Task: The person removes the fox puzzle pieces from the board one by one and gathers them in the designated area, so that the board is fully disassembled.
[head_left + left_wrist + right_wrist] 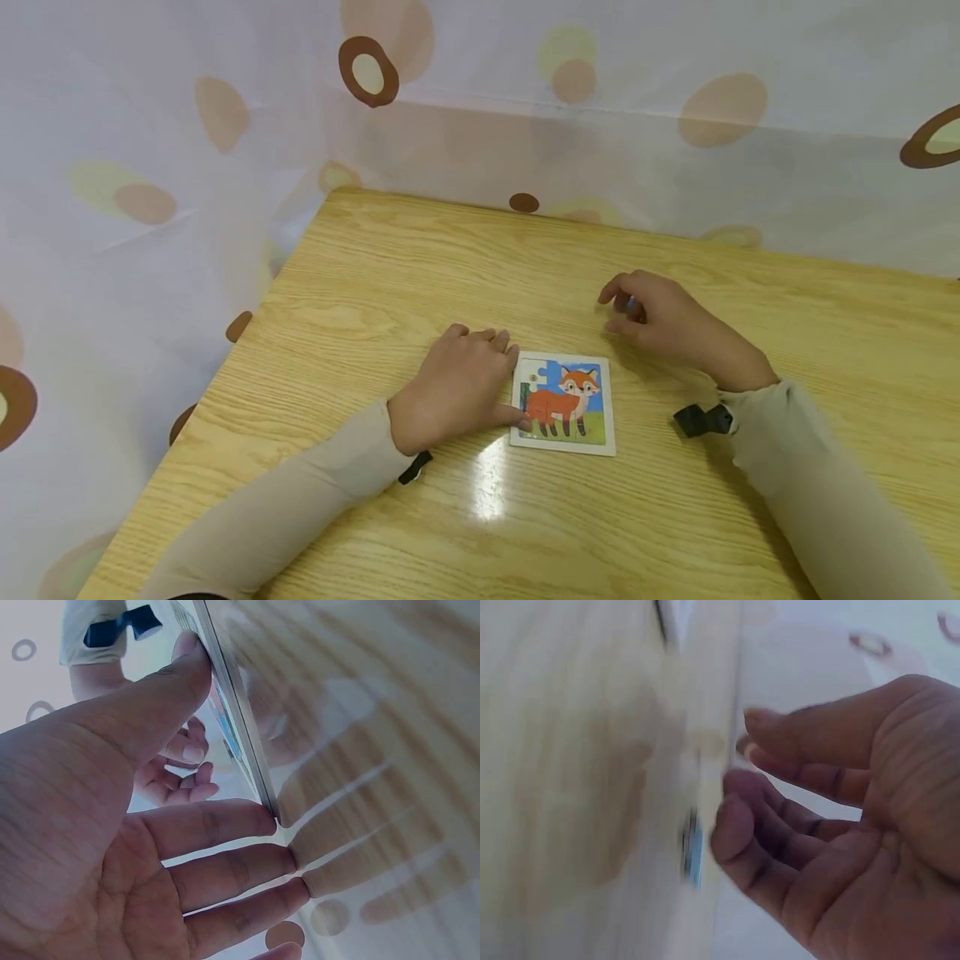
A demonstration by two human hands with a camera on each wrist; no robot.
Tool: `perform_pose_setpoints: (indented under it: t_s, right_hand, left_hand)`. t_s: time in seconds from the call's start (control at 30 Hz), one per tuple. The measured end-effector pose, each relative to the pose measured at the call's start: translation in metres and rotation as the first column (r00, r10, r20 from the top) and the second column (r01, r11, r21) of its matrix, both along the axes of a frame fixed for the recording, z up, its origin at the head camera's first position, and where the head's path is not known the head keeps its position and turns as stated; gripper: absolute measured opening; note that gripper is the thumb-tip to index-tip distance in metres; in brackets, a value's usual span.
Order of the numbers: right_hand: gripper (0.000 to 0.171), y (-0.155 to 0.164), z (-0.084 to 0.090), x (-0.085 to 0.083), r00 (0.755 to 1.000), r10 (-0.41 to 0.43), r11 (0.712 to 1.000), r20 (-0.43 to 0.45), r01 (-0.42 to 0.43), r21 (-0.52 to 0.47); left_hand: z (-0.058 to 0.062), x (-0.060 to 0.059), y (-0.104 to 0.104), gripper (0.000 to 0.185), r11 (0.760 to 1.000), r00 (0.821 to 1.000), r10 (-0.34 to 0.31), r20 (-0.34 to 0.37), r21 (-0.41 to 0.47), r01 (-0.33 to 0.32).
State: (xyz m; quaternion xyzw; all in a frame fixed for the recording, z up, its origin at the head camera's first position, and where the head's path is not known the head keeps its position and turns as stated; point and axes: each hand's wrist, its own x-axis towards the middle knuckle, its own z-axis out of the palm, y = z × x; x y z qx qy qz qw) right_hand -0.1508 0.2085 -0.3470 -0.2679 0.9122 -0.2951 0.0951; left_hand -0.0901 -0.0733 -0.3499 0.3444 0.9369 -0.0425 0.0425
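Note:
A square fox jigsaw puzzle in a white frame lies on the wooden table. At its upper left is a pale gap with no picture. My left hand rests beside it with fingers extended; the thumb lies over the puzzle's left edge, and in the left wrist view a fingertip meets the frame's side. Up and to the right of the puzzle, my right hand hovers with loosely bent fingers. A small blue piece, blurred and seen edge-on, lies on the table just beyond those fingertips, apart from them.
The wooden table ends at the left and along the back. A white cloth with brown and yellow spots hangs behind these edges. Each wrist carries a black strap.

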Motion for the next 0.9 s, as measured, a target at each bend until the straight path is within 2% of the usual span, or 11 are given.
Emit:
perform_pose_setpoints:
  t_s: [0.2,0.37,0.47,0.67,0.9]
  right_hand:
    - [0.021,-0.037,-0.004,0.02,0.987,0.144,0.99,0.074,-0.143,-0.018]
    - [0.023,-0.055,-0.009,0.029,0.971,0.237,0.971,0.042,-0.238,0.015]
    - [0.024,-0.059,-0.011,0.031,0.968,0.249,0.967,0.032,-0.25,0.045]
    - [0.023,-0.063,-0.014,0.033,0.967,0.249,0.967,0.051,-0.251,0.043]
    - [0.023,-0.066,-0.015,0.035,0.97,0.236,0.97,0.055,-0.238,0.049]
  left_hand:
    - [-0.001,0.003,-0.002,0.086,1.0,1.0,-0.006,0.013,0.006,0.006]
    - [-0.001,0.004,-0.002,0.09,1.0,0.999,0.0,0.053,0.009,-0.001]
    - [-0.002,0.005,-0.002,0.091,1.0,0.998,-0.002,0.061,0.024,0.0]
    - [0.0,0.011,-0.001,0.093,0.997,0.992,-0.036,0.123,0.077,0.027]
    - [0.002,0.012,0.0,0.093,0.996,0.995,-0.068,0.068,0.059,0.064]
